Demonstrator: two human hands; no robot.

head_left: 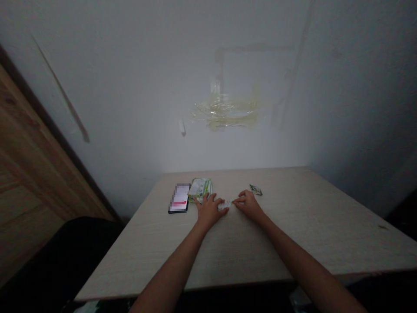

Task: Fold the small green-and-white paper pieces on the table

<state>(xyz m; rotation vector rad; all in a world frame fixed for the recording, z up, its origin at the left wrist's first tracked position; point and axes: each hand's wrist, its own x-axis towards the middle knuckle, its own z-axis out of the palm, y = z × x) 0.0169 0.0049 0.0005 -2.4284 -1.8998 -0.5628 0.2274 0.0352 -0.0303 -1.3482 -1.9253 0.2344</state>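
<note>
A small whitish packet [224,204] with coloured print lies on the table between my two hands. My left hand [209,211] is spread with its fingers apart, thumb and index finger resting at the packet's left part. Its other fingers reach the near edge of a stack of green and white packets [200,188]. On the other side, my right hand [250,205] pinches the packet's right end between thumb and fingertips. Just beyond that hand is a small, dark, colourful sachet [256,189]. The exact grip on the packet is partly hidden by my fingers.
Left of the stack lies a phone [180,198] with a lit, blurred screen. The pale wooden table [293,234] meets a wall with strips of clear tape [224,113]. A dark chair-like shape [81,243] stands at the left, near a wooden panel [29,143].
</note>
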